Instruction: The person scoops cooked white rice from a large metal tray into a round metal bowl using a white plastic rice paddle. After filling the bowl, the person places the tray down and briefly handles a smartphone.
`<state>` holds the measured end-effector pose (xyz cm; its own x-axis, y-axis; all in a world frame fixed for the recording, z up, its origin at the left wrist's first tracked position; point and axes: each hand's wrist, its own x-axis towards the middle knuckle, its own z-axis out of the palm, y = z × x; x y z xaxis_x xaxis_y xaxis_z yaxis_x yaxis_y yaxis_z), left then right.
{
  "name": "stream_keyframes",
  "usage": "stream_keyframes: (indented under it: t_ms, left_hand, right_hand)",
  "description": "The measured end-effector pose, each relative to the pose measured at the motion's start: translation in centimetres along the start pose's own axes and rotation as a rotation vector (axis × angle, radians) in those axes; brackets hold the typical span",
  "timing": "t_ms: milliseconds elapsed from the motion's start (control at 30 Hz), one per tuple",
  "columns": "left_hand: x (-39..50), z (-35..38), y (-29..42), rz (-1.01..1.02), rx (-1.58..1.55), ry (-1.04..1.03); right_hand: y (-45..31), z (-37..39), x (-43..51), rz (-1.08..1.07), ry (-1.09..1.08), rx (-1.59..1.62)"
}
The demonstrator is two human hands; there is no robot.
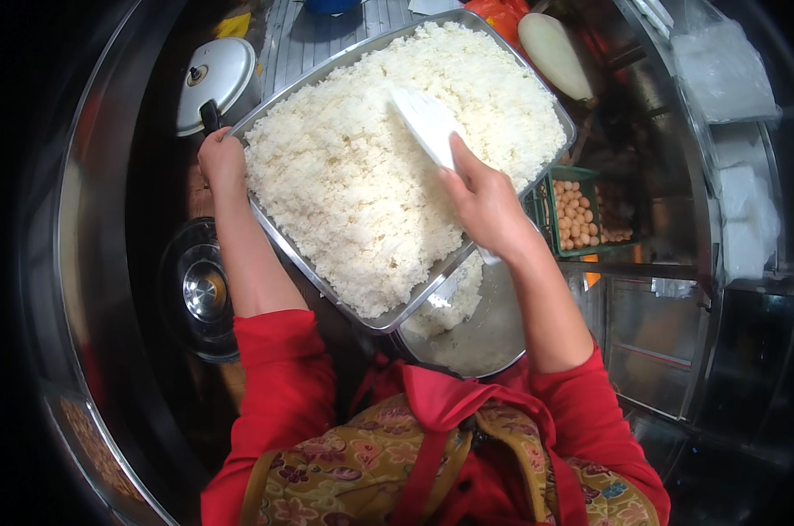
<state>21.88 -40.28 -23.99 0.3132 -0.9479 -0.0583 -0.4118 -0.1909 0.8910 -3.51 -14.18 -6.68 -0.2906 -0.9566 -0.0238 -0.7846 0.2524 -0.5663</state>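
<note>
A large metal tray (397, 321) heaped with cooked white rice (351, 177) lies tilted before me. My left hand (223, 161) grips its rim at the left corner. In my right hand (486, 197) is a white plastic rice paddle (424, 125), its blade resting on or just over the rice; whether it touches cannot be told. Below the tray's near right edge, partly hidden by it, stands a round metal bowl (495, 342) with a smaller clump of rice (453, 306) inside.
A lidded metal pot (223, 72) stands at the left, above a dark round lid or pan (206, 292). A pale gourd (553, 56) and a red plastic bag (499, 16) lie past the tray. Right of it sits a green crate (560, 248) of brown eggs (576, 214).
</note>
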Motion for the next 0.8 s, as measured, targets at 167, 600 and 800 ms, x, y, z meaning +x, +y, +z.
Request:
stream_keyframes:
  t_ms: [167,600,800]
  left_hand:
    - [1.0,0.3,-0.5,0.028,-0.01,0.007]
    - [0.6,0.2,0.0,-0.007,-0.117,-0.016]
    - [1.2,0.4,-0.4,0.011,-0.085,0.008]
  right_hand:
    - [-1.1,4.8,-0.3,-0.002,-0.233,0.059]
    - [2.6,3.8,-8.0,0.017,0.015,0.054]
    - [4.0,7.3,-11.5,0.02,0.033,-0.004]
